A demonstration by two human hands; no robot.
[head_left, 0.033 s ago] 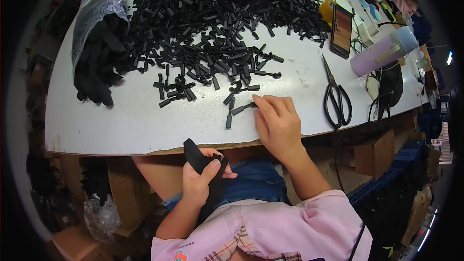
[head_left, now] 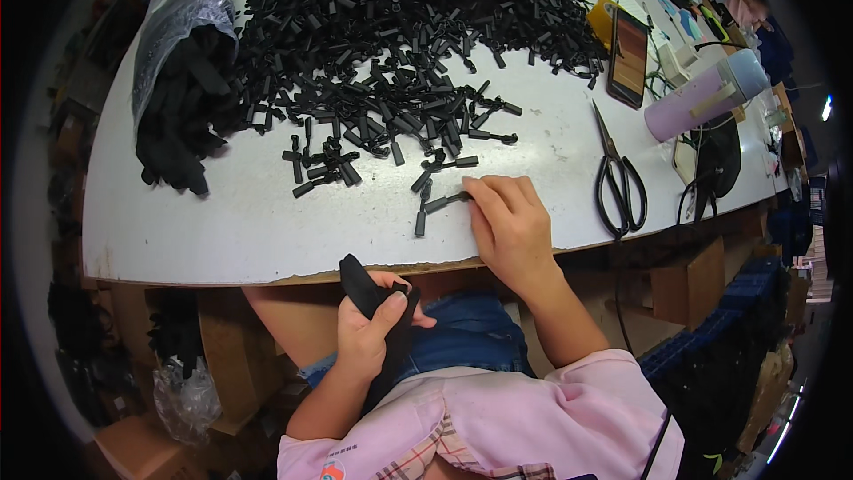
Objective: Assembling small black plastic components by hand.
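Observation:
My left hand (head_left: 369,329) is closed around a folded black fabric strip (head_left: 357,286) that looks like zipper tape, held over my lap just off the table's near edge. The strip's lower end runs down along my shirt. On the table, the fingertips of my right hand (head_left: 514,224) pinch the end of a black zipper slider (head_left: 436,205) with a long pull tab. Its small metal end is partly hidden by my fingers. Another zipper slider (head_left: 420,220) lies right beside it, tab toward me. A few more are scattered just beyond.
A large heap of black zipper sliders (head_left: 400,9) covers the far middle of the white table (head_left: 222,236). At left lies a clear plastic bag (head_left: 178,13) of black strips (head_left: 182,116). To the right are black scissors (head_left: 613,169), a phone (head_left: 627,58) and a lilac bottle (head_left: 697,98).

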